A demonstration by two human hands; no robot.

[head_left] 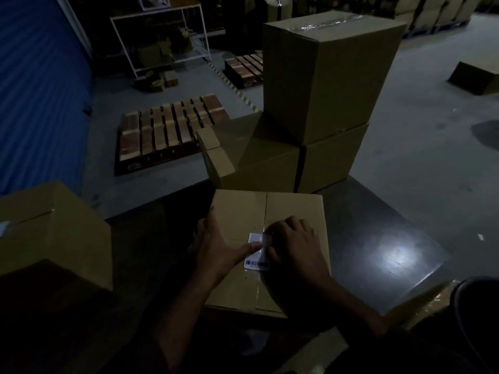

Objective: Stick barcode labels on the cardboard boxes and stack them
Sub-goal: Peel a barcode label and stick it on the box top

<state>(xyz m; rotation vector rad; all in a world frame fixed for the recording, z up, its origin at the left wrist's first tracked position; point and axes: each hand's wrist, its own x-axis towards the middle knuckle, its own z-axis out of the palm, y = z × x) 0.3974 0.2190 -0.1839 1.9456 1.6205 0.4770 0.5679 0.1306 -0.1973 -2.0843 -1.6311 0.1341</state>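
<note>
Barcode label [256, 252] pressed onto box [294, 209] by both hands' fingers [249, 248].

Two hands, the left [216, 249] and the right [293, 247], lie on one barcode label [256, 259]. Six cardboard boxes show close by: one [291, 211] under the hands, three stacked behind [324, 76], one [54, 230] at the left, one [475, 76] on the floor. Two pallets [167, 130] lie on the floor, beside one white rack [162, 36].
</note>
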